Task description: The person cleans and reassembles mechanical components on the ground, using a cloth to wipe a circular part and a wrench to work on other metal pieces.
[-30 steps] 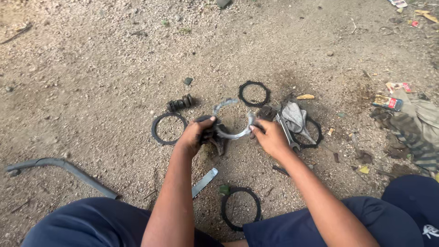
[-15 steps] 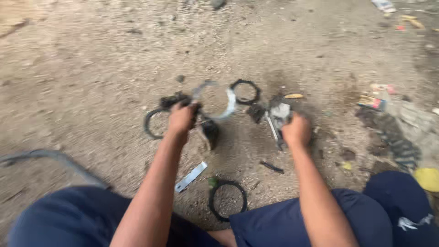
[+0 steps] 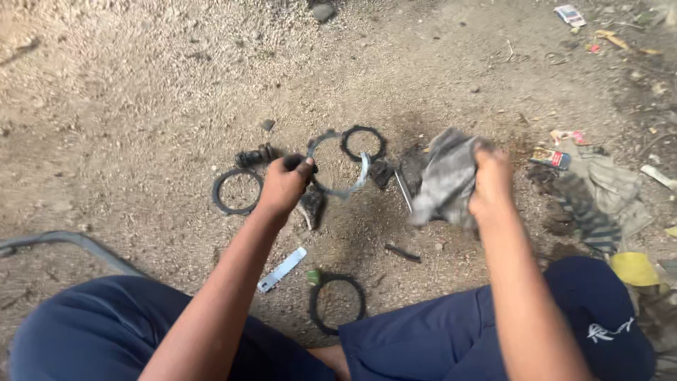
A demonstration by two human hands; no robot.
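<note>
Bare, gritty ground (image 3: 141, 85) with an oil-dark patch is serving as the work surface, and the parts are lying spread within arm's reach of where I am sitting.

My left hand (image 3: 283, 185) is closing its fingers around the rim of a thin metal ring (image 3: 338, 164), holding it by one edge so the open centre and most of the band are staying exposed; I judge it is lifted just clear of the dirt, though I cannot tell for certain.

My right hand (image 3: 491, 182) is clenching a grey rag (image 3: 444, 176) in a full fist, the loose cloth hanging toward the ring, which suits wiping.

Three black rubber rings are resting flat on the ground: one left of the hand (image 3: 218, 190), one just beyond the metal ring (image 3: 363, 143), one near my knees (image 3: 337, 305). A small flat metal strip (image 3: 282, 269) is lying beside my left forearm.
</note>
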